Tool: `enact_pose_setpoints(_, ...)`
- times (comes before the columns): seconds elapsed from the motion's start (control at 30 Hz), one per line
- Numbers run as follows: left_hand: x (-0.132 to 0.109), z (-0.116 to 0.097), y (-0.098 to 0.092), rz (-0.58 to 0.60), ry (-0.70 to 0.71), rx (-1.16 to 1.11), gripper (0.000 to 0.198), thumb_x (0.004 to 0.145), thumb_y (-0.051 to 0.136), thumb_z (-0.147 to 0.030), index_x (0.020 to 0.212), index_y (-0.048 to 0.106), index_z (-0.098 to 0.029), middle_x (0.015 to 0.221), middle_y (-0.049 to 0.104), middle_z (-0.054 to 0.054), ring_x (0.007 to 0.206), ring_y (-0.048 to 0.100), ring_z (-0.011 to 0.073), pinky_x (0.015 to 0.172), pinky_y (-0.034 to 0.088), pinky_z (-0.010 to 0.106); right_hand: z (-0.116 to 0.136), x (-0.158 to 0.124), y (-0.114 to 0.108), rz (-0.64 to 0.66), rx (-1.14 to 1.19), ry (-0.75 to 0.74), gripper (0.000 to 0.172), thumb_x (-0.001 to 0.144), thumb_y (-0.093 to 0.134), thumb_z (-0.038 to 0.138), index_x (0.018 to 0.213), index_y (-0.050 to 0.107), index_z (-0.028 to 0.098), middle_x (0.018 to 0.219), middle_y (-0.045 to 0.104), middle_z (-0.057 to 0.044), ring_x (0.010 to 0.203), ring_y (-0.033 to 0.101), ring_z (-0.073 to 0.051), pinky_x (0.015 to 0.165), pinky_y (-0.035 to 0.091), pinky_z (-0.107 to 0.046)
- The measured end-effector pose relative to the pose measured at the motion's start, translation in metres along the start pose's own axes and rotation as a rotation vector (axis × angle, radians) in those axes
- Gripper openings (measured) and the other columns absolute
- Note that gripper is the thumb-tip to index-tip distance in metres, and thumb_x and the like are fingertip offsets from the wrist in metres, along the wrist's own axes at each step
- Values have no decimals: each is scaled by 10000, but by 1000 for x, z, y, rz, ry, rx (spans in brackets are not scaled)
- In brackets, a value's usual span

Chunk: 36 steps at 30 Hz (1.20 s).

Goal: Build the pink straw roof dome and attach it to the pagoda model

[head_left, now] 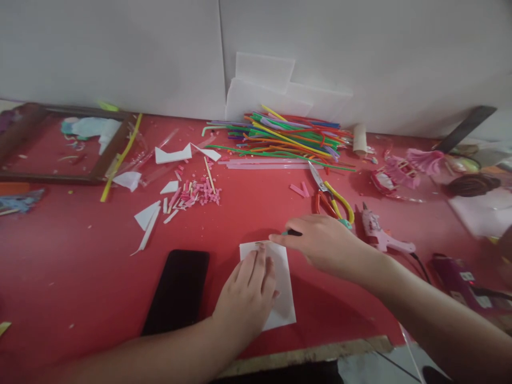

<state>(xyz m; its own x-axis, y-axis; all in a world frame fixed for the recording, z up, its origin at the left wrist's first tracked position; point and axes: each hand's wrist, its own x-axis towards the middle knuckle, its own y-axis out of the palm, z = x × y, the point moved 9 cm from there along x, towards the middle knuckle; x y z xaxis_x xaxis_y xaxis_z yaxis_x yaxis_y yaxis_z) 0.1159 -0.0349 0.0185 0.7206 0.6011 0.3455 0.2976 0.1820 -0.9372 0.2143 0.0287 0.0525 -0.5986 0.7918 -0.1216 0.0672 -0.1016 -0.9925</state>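
Observation:
A white sheet of paper [283, 290] lies on the red table near its front edge. My left hand [250, 285] rests on it, palm down, fingers stretched toward the top edge of the sheet. At that top edge is a thin brownish strip, just beyond my left fingertips. My right hand [314, 240] is closed around a dark, slim tool [295, 232] with a bit of teal, mostly hidden by the fingers. The right index finger reaches the paper's top right corner, close to the left fingertips.
A black phone [178, 290] lies left of the paper. Scissors [320, 181] and a pink glue gun [378, 232] lie beyond and right of my right hand. Pipe cleaners [288, 136], pink cut bits [200, 193], paper scraps and a brown frame [106, 154] lie farther back.

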Motion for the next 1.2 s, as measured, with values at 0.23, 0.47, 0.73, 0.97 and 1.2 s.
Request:
enact_pose_setpoints(0.23,0,0,0,1,-1,1,385,894,591,-267,1210,647,-53,1300,653,227,1113,650,341,875,548,407,-2,2,2,105,29,15,471,872,548,43,1219,651,345,845,651,-5,688,551,-120,561,209,-278)
enact_pose_setpoints(0.47,2,0,-2,-16,-5,0,363,907,551,-252,1187,660,-49,1276,669,226,1097,663,340,867,562,402,-2,2,3,136,24,9,490,875,530,35,1233,646,348,847,644,-5,676,530,-111,562,215,-273)
enact_pose_setpoints(0.73,1,1,-3,-21,-14,5,365,905,548,-249,1190,658,-51,1273,672,220,1099,662,338,863,568,401,-5,0,2,108,43,6,520,856,521,18,1227,648,360,843,639,2,678,535,-122,560,186,-292)
enact_pose_setpoints(0.97,1,0,-2,-25,-8,-3,373,901,565,-262,1192,657,-48,1277,666,225,1105,655,346,866,564,415,-7,-2,4,121,44,16,576,824,539,2,1257,634,369,846,640,3,669,535,-126,551,167,-300)
enact_pose_setpoints(1.2,0,0,0,-17,-12,0,370,905,569,-269,1192,663,-55,1287,662,219,1110,651,343,864,558,415,-8,-3,7,147,42,24,602,809,530,-8,1269,629,369,882,651,-7,687,539,-126,557,157,-298)
